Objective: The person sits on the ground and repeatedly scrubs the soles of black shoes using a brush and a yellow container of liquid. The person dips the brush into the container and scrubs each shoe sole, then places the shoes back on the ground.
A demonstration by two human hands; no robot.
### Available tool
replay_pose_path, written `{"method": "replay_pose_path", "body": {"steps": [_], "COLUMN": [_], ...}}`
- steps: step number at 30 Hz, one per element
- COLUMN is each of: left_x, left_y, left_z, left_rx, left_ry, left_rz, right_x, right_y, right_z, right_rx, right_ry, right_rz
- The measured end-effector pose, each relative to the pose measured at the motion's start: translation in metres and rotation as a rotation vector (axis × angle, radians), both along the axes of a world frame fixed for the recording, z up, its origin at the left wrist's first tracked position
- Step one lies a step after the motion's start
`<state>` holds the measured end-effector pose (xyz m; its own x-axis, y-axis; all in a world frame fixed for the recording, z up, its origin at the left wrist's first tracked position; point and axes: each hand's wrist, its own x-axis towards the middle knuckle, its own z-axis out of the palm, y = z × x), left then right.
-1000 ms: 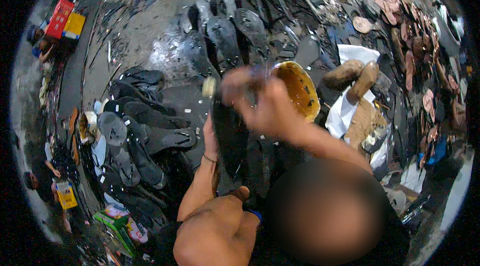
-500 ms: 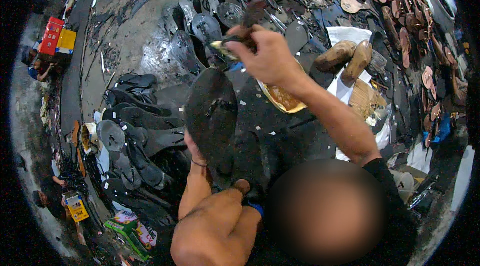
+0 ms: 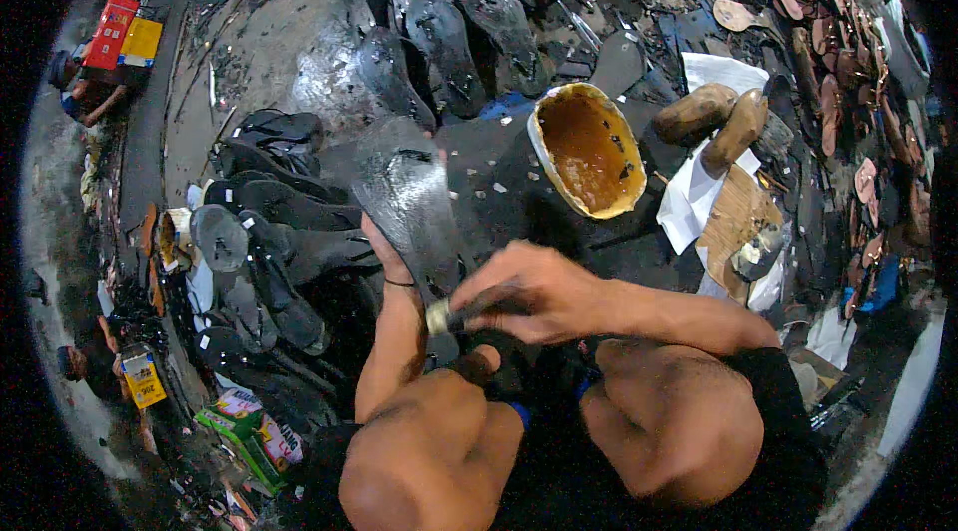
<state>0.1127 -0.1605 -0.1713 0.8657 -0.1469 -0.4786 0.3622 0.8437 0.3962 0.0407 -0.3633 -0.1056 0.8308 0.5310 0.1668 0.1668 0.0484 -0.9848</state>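
My left hand (image 3: 387, 257) is wrapped around the side of a black sandal sole (image 3: 401, 182), its fingers mostly hidden beneath. The far, wide part of the sole has a wet shine. My right hand (image 3: 544, 293) grips a dark-handled brush (image 3: 439, 315). The brush's pale bristle end touches the near, narrow end of the sole. Beyond my right hand stands an oval tub (image 3: 540, 147) with a crusted yellowish rim, holding amber, glue-like liquid (image 3: 587, 157).
Several glossy black soles (image 3: 444, 52) lie at the far side. Stacked black sandals (image 3: 284, 222) are at left. Two wooden shoe lasts (image 3: 736, 132) rest on white paper right of the tub. Tan sandals (image 3: 826, 112) line the far right. A person (image 3: 85, 102) sits at far left.
My right hand has come down with the brush from the far middle to the sole's near end. The sole, matte before, now shines. The tub is now fully visible.
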Motion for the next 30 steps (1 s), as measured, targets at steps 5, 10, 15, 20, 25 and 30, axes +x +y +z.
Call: {"method": "replay_pose_path", "body": {"steps": [5, 10, 15, 20, 25, 30], "left_x": [-0.101, -0.118, -0.113, -0.072, -0.014, -0.018], "left_y": [0.070, 0.050, 0.057, 0.056, 0.007, -0.017], "left_z": [-0.027, 0.008, 0.003, -0.015, 0.010, 0.017], "left_rx": [0.451, 0.270, 0.624, 0.231, 0.089, -0.120], "left_ry": [0.209, 0.437, 0.277, 0.230, -0.012, -0.139], "left_rz": [-0.396, -0.403, -0.348, -0.248, -0.331, -0.322], "right_x": [0.055, 0.050, -0.021, -0.022, 0.035, 0.103], "right_y": [-0.072, -0.103, -0.144, -0.151, -0.050, -0.010], "right_z": [-0.027, -0.069, -0.023, 0.009, 0.053, 0.003], "right_rx": [-0.404, -0.853, -1.246, -0.461, -0.058, 0.037], "right_ry": [-0.095, -0.150, 0.232, 0.456, 0.167, -0.229], "right_rz": [-0.810, -0.930, -0.444, -0.329, -0.407, -0.457]}}
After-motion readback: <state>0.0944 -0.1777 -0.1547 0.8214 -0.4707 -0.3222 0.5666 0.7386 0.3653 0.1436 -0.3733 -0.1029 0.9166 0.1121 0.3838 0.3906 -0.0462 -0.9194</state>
